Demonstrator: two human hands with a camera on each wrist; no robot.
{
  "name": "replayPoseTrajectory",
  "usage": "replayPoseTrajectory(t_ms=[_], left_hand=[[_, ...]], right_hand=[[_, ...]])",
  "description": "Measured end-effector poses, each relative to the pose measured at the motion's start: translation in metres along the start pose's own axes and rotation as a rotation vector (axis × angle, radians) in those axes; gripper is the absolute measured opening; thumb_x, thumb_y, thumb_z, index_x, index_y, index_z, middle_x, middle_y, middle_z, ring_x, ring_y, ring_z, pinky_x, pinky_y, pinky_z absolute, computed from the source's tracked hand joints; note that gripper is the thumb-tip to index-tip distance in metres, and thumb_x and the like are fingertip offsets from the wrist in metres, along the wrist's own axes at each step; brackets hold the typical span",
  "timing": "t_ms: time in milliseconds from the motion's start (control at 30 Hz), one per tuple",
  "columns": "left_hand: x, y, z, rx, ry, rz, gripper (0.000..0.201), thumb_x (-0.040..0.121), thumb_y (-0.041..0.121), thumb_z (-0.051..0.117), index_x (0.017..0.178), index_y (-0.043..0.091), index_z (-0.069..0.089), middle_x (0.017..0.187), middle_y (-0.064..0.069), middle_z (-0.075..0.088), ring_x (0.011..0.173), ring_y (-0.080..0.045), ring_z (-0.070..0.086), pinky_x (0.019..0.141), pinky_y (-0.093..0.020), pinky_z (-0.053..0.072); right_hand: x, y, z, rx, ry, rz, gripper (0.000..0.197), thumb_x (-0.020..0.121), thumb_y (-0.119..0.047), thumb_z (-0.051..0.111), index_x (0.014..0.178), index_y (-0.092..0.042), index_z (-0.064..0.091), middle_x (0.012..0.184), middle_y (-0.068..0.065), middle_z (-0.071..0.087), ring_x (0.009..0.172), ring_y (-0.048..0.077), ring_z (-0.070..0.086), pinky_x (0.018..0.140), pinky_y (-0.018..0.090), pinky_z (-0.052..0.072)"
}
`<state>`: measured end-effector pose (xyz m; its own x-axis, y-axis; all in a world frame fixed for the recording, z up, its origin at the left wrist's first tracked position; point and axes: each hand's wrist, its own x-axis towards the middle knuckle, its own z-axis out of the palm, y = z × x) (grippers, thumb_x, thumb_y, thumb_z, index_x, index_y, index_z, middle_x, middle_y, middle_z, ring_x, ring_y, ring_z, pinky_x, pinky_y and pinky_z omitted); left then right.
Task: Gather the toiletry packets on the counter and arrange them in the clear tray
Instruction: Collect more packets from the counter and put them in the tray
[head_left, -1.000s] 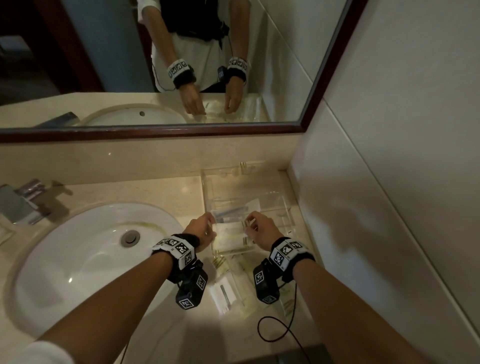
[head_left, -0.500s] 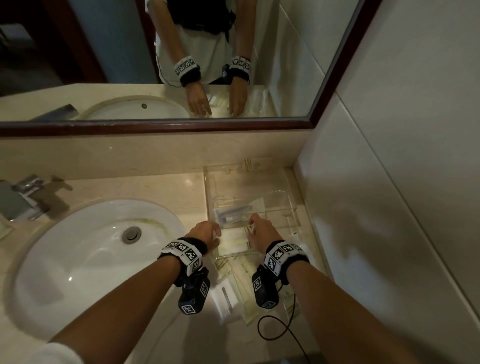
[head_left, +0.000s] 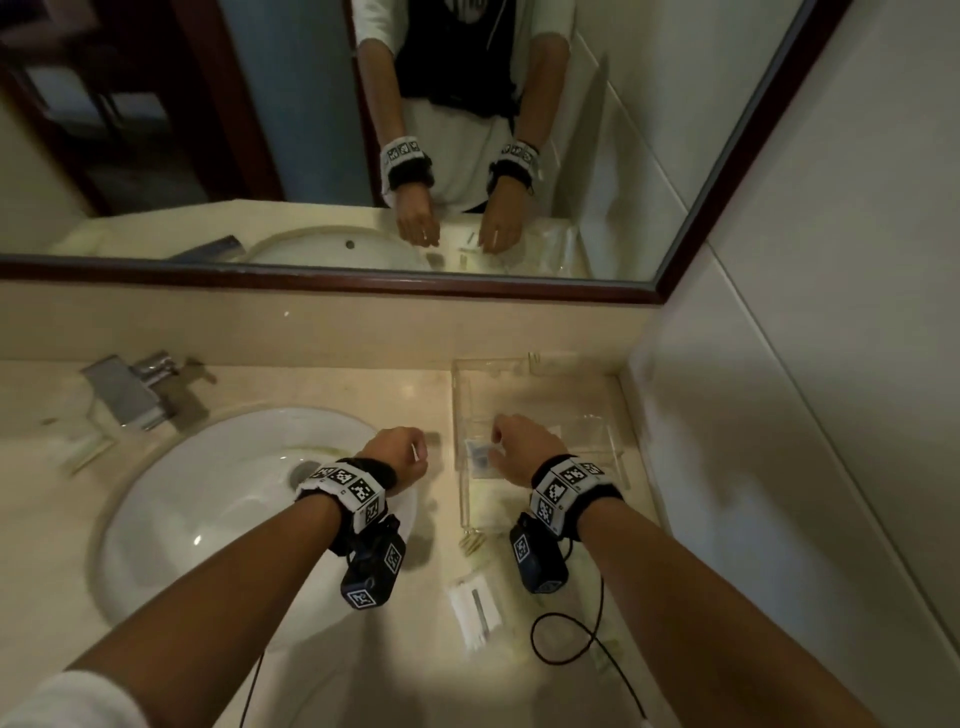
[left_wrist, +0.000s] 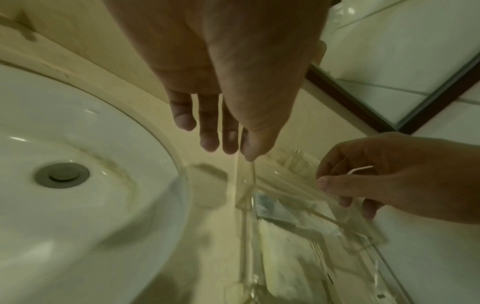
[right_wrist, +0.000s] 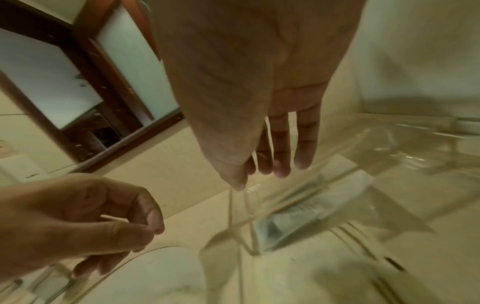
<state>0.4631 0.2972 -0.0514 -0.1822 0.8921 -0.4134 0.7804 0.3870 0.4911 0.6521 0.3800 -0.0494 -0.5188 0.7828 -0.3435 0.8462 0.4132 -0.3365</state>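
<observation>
Your right hand (head_left: 524, 449) covers part of the clear tray (head_left: 597, 395), so you cannot see everything in it, and the tray's see-through walls are hard to pick out against the pale counter (head_left: 363, 387). Both wrist views are blurry low down. No words can be read on any packet; the only marks you can see are the black-and-white square patterns on your wristbands (head_left: 353, 486). One toiletry packet (head_left: 480, 454) lies inside the tray, just under your right fingers (right_wrist: 303, 148); it is flat and clear with something blue-grey inside. In the right wrist view those fingers hang down straight and loose over the tray, holding nothing. Another packet (head_left: 475, 608), white with a thin grey stick shape in it, lies on the counter close to you, between your two arms and outside the tray. Near it is a pale packet (head_left: 475, 545) at the tray's near edge, too dim to make out. Your left hand (head_left: 397, 454) is above the counter between the sink (head_left: 208, 493) and the tray, with its fingers (left_wrist: 207, 131) loose and holding nothing. A black cable (head_left: 576, 639) loops on the counter by your right arm.
</observation>
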Motion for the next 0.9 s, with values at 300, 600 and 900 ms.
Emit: replayPoseTrajectory(t_ms=[300,600,900], left_hand=[[-0.054,-0.074,-0.073,-0.012,0.176,-0.128,0.002,0.084,0.018,0.056,0.083,0.019,0.057,0.091,-0.009,0.068,0.080,-0.024,0.058,0.069,-0.026,0.042],[-0.101,-0.185,-0.129,-0.032,0.295,-0.183,0.003,0.083,0.018,0.058,0.080,0.018,0.057,0.085,-0.005,0.064,0.078,-0.021,0.058,0.070,-0.027,0.045],[-0.132,-0.312,-0.179,-0.093,0.296,-0.268,0.008,0.084,0.021,0.054,0.080,0.017,0.058,0.091,-0.009,0.067,0.087,-0.031,0.063,0.071,-0.032,0.048]], right_hand=[[0.019,-0.107,-0.013,-0.139,0.034,-0.212,0.025,0.095,-0.034,0.052,0.112,-0.016,0.052,0.118,0.006,0.057,0.103,0.026,0.057,0.078,0.035,0.043],[0.034,-0.239,0.012,-0.239,-0.001,-0.328,0.032,0.094,-0.038,0.053,0.117,-0.017,0.052,0.123,0.008,0.057,0.108,0.030,0.057,0.086,0.039,0.045],[0.061,-0.379,0.061,-0.245,-0.082,-0.412,0.035,0.094,-0.040,0.055,0.120,-0.017,0.054,0.122,0.008,0.058,0.108,0.028,0.058,0.086,0.036,0.046]])
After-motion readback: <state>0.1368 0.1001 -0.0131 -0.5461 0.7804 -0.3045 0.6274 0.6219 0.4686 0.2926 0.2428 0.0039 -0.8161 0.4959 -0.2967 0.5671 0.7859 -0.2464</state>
